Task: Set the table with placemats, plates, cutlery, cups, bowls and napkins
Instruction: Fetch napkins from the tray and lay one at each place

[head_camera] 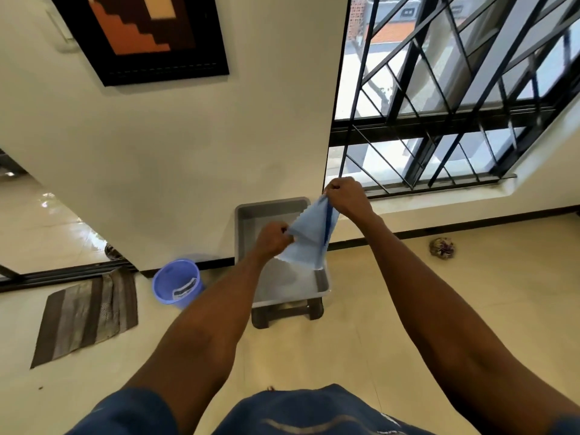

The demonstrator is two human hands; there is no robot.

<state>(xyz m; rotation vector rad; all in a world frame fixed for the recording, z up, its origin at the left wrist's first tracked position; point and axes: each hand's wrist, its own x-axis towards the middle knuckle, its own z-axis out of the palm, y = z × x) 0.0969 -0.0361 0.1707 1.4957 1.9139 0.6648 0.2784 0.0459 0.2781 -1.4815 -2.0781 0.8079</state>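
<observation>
Head view, looking down past both outstretched forearms. Light blue cloth (306,238), napkin or placemat (cannot tell which), held up in the air between both hands, above the grey plastic tub (251,211). Left hand (272,240): fingers curled, pinching the cloth's lower left edge. Right hand (343,196): fist closed around the upper corner of the cloth, held higher and further forward than the left. Cloth is pulled taut between the two grips; it widens downward, with its lower edge hanging free over the tub interior. A darker blue stripe or fold runs down its right side. Tub: rectangular, grey, open-topped, seated on a low dark stool (287,313) whose legs show beneath the near rim; tub's far end is against the cream wall (175,146). Contents of tub not discernible behind the cloth. Blue plastic bucket (177,282) stands on the floor just left of the tub, near the wall base, something pale inside it. Striped brown-and-grey floor mat (89,315) lies further left, by a dark door track. Small crumpled bundle (442,248) on the floor to the right, near the skirting. Barred window (455,98) upper right; framed picture (147,32) on the wall upper left. Blue shorts (298,412) at the bottom edge.
</observation>
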